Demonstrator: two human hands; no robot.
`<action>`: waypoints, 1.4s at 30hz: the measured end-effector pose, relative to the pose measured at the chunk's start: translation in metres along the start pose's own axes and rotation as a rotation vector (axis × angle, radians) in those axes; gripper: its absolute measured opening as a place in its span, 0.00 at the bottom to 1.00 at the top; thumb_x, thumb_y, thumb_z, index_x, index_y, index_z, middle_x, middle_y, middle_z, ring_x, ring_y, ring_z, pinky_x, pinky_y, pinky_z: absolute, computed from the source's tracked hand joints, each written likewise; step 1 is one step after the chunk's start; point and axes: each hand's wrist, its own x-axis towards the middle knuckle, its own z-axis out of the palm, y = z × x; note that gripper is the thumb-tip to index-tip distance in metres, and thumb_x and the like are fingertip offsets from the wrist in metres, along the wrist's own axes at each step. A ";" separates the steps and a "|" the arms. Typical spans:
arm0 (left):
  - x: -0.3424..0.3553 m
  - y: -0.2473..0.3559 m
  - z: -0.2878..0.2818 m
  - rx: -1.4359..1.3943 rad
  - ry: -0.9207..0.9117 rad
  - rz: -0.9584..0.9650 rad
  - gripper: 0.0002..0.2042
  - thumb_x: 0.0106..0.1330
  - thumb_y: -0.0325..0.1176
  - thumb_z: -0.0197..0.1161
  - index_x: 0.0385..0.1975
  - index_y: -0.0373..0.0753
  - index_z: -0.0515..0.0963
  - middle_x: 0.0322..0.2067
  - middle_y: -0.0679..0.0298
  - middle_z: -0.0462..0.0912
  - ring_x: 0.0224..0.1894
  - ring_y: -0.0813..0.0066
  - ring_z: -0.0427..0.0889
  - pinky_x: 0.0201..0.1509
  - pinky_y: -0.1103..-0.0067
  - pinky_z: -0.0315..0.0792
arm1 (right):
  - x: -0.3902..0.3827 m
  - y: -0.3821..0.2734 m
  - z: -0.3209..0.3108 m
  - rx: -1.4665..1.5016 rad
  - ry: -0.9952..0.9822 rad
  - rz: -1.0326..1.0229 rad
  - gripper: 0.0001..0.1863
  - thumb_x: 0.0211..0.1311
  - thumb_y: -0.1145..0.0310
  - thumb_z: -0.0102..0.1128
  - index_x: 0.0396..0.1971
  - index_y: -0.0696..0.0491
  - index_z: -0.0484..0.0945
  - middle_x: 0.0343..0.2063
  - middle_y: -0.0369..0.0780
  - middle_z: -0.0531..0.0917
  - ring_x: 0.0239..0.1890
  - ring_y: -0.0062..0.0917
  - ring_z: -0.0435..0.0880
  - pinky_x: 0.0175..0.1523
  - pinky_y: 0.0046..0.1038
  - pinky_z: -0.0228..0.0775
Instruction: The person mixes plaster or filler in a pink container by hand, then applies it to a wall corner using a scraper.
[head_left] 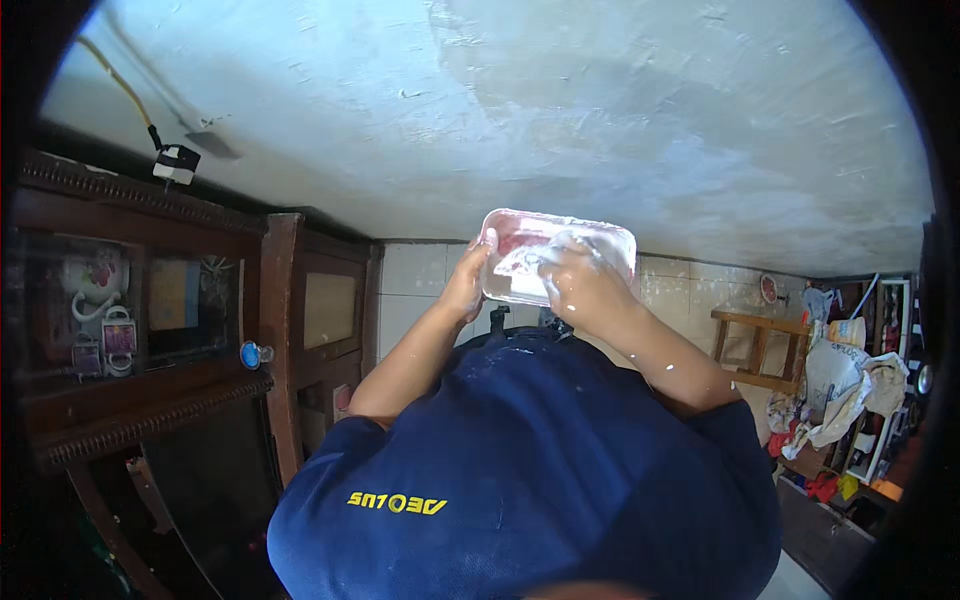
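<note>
A shallow rectangular tray (pixel 560 219) is held up in front of the chest, just beyond the collar of a dark blue shirt (pixel 510 440); its long axis runs left to right across the person's front, the right end dipping slightly nearer the body; its open side faces up toward the head, showing a pinkish inside smeared with white paste (pixel 515 265).

The left hand (pixel 463 287) is clamped on the tray's left short end, thumb up along the rim and the other fingers mostly hidden behind or beneath; the left forearm slants up and inward from a bent elbow. The right hand (pixel 582 282) reaches over the near rim into the right half of the tray, its fingers curled and coated in white; whether they close on anything I cannot tell; the right forearm slants inward from the lower right, elbow out wide, with white flecks on the skin.

A pale, patchy wall (pixel 650 120) stands beyond the tray; a dark wooden cabinet (pixel 285 340) is on the left; a wooden frame (pixel 755 350) and heaped cloths (pixel 840 385) are on the right.
</note>
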 end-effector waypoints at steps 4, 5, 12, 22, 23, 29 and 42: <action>-0.014 0.003 -0.021 0.007 -0.041 0.096 0.23 0.69 0.46 0.47 0.59 0.38 0.62 0.52 0.59 0.73 0.56 0.67 0.71 0.60 0.70 0.65 | 0.012 -0.020 -0.023 0.081 -0.066 0.013 0.07 0.45 0.74 0.57 0.27 0.53 0.81 0.32 0.39 0.81 0.45 0.35 0.75 0.50 0.39 0.64; -0.021 0.008 -0.021 -0.003 -0.031 0.106 0.23 0.69 0.46 0.47 0.59 0.38 0.62 0.52 0.59 0.73 0.56 0.67 0.71 0.60 0.70 0.65 | 0.016 -0.022 -0.021 0.080 -0.075 -0.002 0.07 0.45 0.74 0.57 0.27 0.53 0.81 0.32 0.39 0.81 0.45 0.35 0.75 0.50 0.39 0.64; -0.034 0.021 -0.050 -0.053 0.026 0.064 0.23 0.69 0.46 0.46 0.58 0.38 0.64 0.51 0.59 0.73 0.55 0.68 0.73 0.59 0.71 0.66 | 0.039 -0.043 0.018 -0.004 -0.180 -0.034 0.11 0.50 0.72 0.54 0.34 0.51 0.81 0.35 0.41 0.80 0.45 0.37 0.77 0.50 0.42 0.68; -0.059 0.040 -0.097 -0.085 0.074 0.167 0.23 0.68 0.46 0.47 0.58 0.38 0.64 0.50 0.59 0.75 0.52 0.69 0.76 0.56 0.73 0.69 | 0.068 -0.071 0.027 0.052 -0.127 -0.061 0.09 0.49 0.74 0.54 0.31 0.57 0.81 0.33 0.46 0.80 0.43 0.43 0.77 0.50 0.40 0.69; -0.062 0.042 -0.099 -0.078 0.100 0.170 0.23 0.68 0.46 0.47 0.58 0.38 0.65 0.49 0.59 0.75 0.52 0.69 0.76 0.56 0.73 0.69 | 0.069 -0.074 0.026 0.078 -0.143 -0.082 0.08 0.48 0.74 0.56 0.30 0.57 0.80 0.34 0.47 0.80 0.44 0.44 0.76 0.50 0.40 0.69; -0.063 0.039 -0.125 -0.125 0.149 0.166 0.24 0.68 0.48 0.47 0.57 0.37 0.66 0.49 0.58 0.76 0.51 0.68 0.76 0.55 0.73 0.71 | 0.088 -0.079 0.040 0.035 0.013 -0.129 0.09 0.47 0.74 0.54 0.29 0.57 0.81 0.30 0.47 0.80 0.41 0.41 0.78 0.48 0.40 0.71; -0.091 0.055 -0.151 -0.122 0.260 0.241 0.25 0.68 0.49 0.46 0.57 0.37 0.65 0.50 0.58 0.75 0.51 0.66 0.76 0.54 0.70 0.72 | 0.120 -0.110 0.048 0.045 -0.148 -0.256 0.08 0.50 0.72 0.55 0.30 0.54 0.81 0.29 0.46 0.80 0.40 0.40 0.78 0.45 0.39 0.73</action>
